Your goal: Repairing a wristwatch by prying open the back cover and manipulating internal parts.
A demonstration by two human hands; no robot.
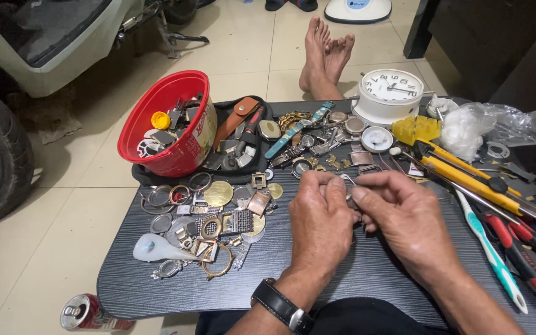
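Head view: a person sits at a low dark worktop (342, 279) and works over its near middle.
Left hand (321, 220): fingers curled, its grip pinched together on a small metal part (350, 180); a black wristwatch (280, 307) sits on the wrist.
Right hand (404, 214): thumb and forefinger meet the left hand's fingertips, grip closed on the same small metal part.
Small metal part: a thin silvery piece between the two hands, above the worktop's middle; too small to tell its kind.
Left edge: a red bowl (172, 124) of watch bits stands tilted on a black pouch (231, 146) towards the far left corner; rings, watch cases and flat metal pieces (209, 226) lie spread nearer.
Far edge: a white alarm clock (389, 93) stands upright, with wristwatches and straps (305, 133) just beside it.
Right edge: yellow-handled cutters (466, 174), red-handled pliers (528, 260) and a green-and-white toothbrush (491, 251) lie side by side; a clear plastic bag (491, 127) lies behind them.
Floor: a red drinks can (88, 313) lies by the near left corner.
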